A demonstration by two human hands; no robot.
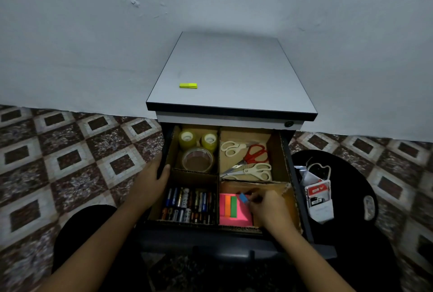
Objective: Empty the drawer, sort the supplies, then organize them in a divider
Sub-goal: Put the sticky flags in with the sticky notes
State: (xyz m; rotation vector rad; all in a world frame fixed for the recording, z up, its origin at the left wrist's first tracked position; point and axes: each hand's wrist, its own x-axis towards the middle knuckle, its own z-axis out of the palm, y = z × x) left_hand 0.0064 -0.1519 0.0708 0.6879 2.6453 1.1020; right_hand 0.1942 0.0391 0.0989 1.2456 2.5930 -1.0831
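My right hand [264,206] pinches the small blue paper sticky pad [243,198] by its edge. It looks light and bendy. My left hand [150,176] grips the dark drawer wall [166,139]

Left hand [153,175] on the drawer [210,243] wall, right hand [266,206] with a blue pad [243,198] over pink notes [236,220]

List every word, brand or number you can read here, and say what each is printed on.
On the white packet, a red label: white letters, too blurred to read.
On the batteries: wrapper print, too small to read.
No other text shows, so nothing can be quoted.
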